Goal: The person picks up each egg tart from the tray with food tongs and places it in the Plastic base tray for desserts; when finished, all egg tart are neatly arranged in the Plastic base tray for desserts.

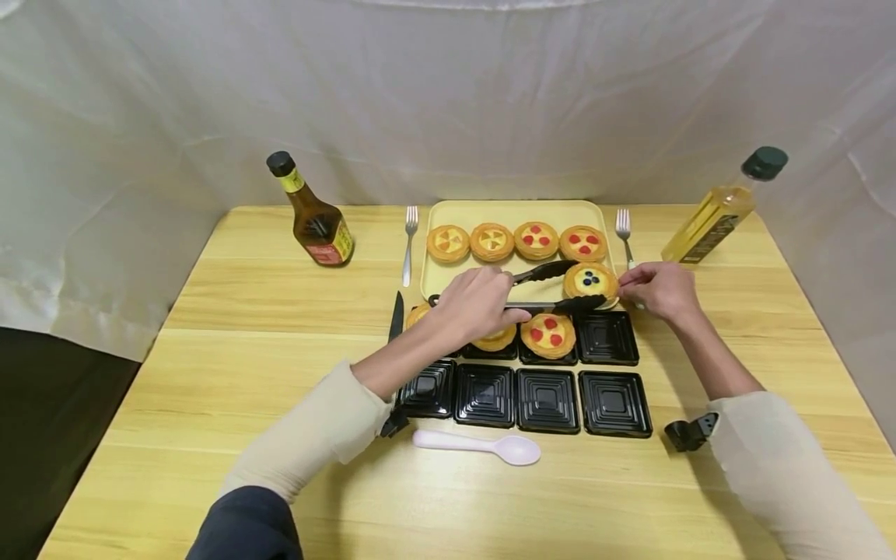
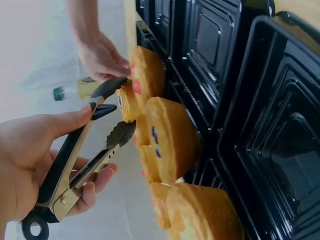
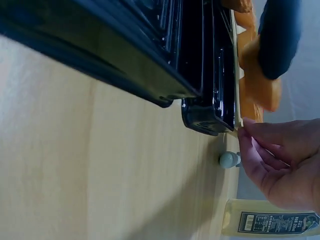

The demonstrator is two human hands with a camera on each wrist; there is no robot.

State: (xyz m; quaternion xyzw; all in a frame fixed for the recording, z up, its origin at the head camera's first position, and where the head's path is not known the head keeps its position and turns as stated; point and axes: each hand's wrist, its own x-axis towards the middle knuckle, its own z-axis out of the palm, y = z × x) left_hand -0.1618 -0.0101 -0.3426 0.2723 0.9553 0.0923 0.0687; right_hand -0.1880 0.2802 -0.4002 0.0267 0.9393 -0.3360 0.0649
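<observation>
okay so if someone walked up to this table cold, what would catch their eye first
Most likely the left hand at the table's middle, gripping black tongs closed around a blueberry tart at the front right corner of the yellow tray, while the right hand touches that corner's rim. Next, the four tarts lined along the tray's back, and the black cups in front of it, several unfilled.

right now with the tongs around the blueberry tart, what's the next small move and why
Probably squeeze and lift: the left hand holds the tongs with a tip on either side of the blueberry tart, which sits on the tray. The right hand steadies the tray's edge, and an empty black cup waits just in front.
</observation>
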